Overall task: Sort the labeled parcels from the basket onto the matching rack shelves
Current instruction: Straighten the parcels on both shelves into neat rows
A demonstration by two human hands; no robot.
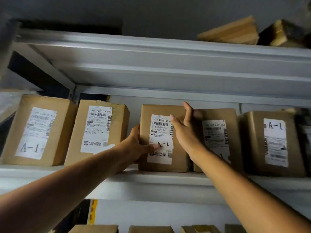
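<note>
A brown cardboard parcel [159, 115] with a white shipping label marked A-1 stands upright on the grey rack shelf [151, 180], in the middle of a row. My left hand [136, 145] holds its left edge, thumb across the label. My right hand [185, 130] lies against its upper right edge with the fingers straight, between it and the neighbouring parcel [217, 137]. The basket is out of view.
Two A-1 parcels [38, 130] [99, 130] stand to the left and another one [272, 142] to the right on the same shelf. Boxes [232, 31] lie on the shelf above. Tops of more parcels [151, 229] show on the shelf below.
</note>
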